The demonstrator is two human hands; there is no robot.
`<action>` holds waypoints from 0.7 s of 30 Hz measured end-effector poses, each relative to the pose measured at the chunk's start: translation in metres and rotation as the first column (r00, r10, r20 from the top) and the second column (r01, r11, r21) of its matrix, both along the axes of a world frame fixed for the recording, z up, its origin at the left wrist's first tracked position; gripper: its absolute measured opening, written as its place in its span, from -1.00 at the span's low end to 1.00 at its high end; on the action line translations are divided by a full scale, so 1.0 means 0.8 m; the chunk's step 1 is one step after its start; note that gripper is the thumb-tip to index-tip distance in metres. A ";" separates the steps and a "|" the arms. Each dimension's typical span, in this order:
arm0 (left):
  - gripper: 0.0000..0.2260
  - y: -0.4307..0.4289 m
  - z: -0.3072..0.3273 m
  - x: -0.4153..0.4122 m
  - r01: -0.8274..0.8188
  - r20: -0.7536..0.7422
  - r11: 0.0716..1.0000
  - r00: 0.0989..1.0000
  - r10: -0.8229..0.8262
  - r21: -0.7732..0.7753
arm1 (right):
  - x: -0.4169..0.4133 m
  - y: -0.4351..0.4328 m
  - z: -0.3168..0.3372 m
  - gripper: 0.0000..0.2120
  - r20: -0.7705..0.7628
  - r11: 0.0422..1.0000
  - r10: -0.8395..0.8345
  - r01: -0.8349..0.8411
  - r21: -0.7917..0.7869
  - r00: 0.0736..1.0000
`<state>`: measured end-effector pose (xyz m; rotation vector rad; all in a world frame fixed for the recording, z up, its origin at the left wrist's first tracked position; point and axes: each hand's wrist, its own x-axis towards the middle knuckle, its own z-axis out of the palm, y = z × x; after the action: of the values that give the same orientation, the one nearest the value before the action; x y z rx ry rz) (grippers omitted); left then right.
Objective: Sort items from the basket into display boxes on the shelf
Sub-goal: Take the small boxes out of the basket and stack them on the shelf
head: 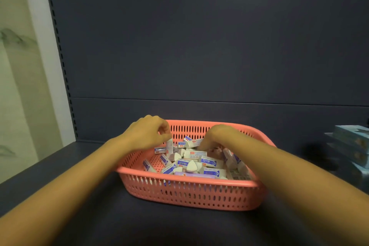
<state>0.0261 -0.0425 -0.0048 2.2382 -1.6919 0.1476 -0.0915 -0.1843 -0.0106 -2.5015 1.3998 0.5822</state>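
Note:
A salmon-pink perforated basket [191, 193] sits on the dark shelf, holding several small white erasers in blue and purple sleeves [201, 163]. My left hand [148, 133] is over the basket's far left corner, fingers pinched on one upright white eraser [169, 146]. My right hand [217, 136] reaches into the far middle of the pile, fingers curled down onto the erasers; whether it grips one is hidden. Light blue display boxes [351, 146] stand at the right edge of the shelf.
The dark blue shelf surface [99, 215] runs around the basket, with a dark back panel [199, 46] behind it. A slotted upright [63, 70] and a pale wall [20, 66] stand to the left.

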 end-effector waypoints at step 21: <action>-0.70 -0.068 -0.008 -0.054 0.177 -0.168 0.846 0.980 -0.106 0.503 | -0.116 -0.012 0.038 -0.56 0.633 0.967 0.063 0.110 -0.230 0.771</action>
<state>-0.0174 -0.0970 -0.0115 2.3898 -1.9894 -0.5499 -0.1845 -0.1939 0.0201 -2.4847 1.2692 -0.4726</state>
